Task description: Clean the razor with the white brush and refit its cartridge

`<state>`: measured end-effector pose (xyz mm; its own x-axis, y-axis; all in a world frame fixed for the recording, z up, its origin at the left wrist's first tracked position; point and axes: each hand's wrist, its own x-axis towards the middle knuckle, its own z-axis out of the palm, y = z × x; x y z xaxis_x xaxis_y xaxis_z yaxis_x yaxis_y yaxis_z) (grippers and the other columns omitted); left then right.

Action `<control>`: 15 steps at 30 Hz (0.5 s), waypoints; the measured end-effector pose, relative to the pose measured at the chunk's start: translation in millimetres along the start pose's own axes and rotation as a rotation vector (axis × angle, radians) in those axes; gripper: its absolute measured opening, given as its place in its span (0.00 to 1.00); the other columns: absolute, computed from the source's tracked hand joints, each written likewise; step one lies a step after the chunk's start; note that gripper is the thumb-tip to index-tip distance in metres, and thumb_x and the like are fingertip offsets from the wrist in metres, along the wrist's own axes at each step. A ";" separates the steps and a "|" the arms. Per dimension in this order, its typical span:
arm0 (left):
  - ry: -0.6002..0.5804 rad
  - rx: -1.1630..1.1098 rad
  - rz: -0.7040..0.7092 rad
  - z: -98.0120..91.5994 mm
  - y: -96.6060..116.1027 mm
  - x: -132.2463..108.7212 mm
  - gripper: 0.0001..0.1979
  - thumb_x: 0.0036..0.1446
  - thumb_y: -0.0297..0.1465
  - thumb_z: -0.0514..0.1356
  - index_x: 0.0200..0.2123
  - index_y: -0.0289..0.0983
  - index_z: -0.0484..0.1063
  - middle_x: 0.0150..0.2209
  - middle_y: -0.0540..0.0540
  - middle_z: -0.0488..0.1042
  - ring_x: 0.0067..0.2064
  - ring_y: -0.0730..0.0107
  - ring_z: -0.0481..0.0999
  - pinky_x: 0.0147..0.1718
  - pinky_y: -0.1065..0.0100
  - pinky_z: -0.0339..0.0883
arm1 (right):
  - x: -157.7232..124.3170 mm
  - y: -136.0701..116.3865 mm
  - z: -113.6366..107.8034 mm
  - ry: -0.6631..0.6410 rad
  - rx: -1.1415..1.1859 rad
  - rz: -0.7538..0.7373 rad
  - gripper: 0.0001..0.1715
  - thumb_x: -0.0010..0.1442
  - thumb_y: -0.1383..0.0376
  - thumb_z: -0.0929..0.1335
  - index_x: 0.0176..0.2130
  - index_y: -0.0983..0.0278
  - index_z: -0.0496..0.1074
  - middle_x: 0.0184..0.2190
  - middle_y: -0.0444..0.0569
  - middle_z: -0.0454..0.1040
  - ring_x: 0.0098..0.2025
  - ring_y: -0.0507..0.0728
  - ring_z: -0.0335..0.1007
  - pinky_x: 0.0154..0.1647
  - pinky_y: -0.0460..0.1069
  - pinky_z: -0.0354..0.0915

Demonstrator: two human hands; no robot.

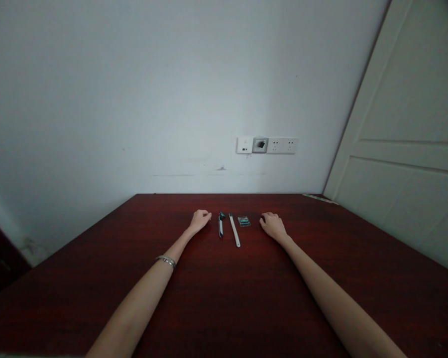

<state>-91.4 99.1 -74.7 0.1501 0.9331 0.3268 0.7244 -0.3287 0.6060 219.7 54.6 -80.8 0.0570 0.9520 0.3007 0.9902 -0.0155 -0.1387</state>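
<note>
My left hand [199,220] rests on the dark red table, loosely curled with a small gap between thumb and fingers, holding nothing. Just right of it lies a razor [221,227] with a dark head at the far end and a pale and dark handle. Beside that is a long, thin white stick [234,231] with a dark far tip; its exact kind is unclear. A small clear pack with teal parts inside [244,222] lies further right. Right of the pack, my right hand [273,224] lies palm down, fingers slightly bent and apart, touching none of these items.
The wooden table [224,298] meets a pale wall [171,99] at its far edge. Sockets [281,145] and a wall plate are mounted above it. A white panelled door [406,149] stands along the right side. A pale strip [319,198] lies at the far right corner.
</note>
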 end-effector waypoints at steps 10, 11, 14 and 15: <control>-0.058 0.036 -0.001 -4.7 9.9 -2.2 0.17 0.52 0.37 0.52 0.20 0.34 0.72 0.20 0.49 0.70 0.25 0.72 0.69 0.30 0.72 0.59 | -0.8 -1.2 -0.9 -0.006 -0.004 0.001 0.22 0.62 0.61 0.57 0.49 0.67 0.69 0.49 0.59 0.69 0.49 0.62 0.62 0.46 0.53 0.57; -0.068 0.037 -0.004 -5.4 11.7 -1.5 0.16 0.52 0.37 0.53 0.20 0.34 0.72 0.19 0.49 0.70 0.25 0.72 0.69 0.29 0.72 0.59 | -0.6 -0.9 -0.3 -0.005 -0.007 0.002 0.22 0.62 0.62 0.57 0.49 0.67 0.69 0.49 0.59 0.69 0.49 0.62 0.62 0.46 0.53 0.57; -0.132 0.041 -0.015 -8.9 20.2 -1.4 0.18 0.50 0.40 0.55 0.18 0.33 0.72 0.19 0.49 0.70 0.24 0.73 0.68 0.27 0.73 0.58 | -0.3 -0.1 0.7 0.000 -0.007 -0.002 0.22 0.62 0.62 0.57 0.49 0.67 0.70 0.48 0.58 0.69 0.49 0.62 0.63 0.45 0.52 0.57; -0.178 0.043 -0.021 -10.3 24.3 -2.2 0.19 0.50 0.42 0.55 0.18 0.33 0.72 0.18 0.49 0.69 0.23 0.73 0.68 0.26 0.73 0.58 | -0.3 -0.1 0.7 0.002 -0.005 -0.004 0.22 0.62 0.61 0.57 0.49 0.67 0.70 0.48 0.58 0.69 0.48 0.62 0.63 0.45 0.52 0.57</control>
<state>-81.1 87.6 -53.2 0.2480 0.9522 0.1786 0.7562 -0.3055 0.5787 219.6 54.6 -81.5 0.0536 0.9515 0.3028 0.9911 -0.0136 -0.1325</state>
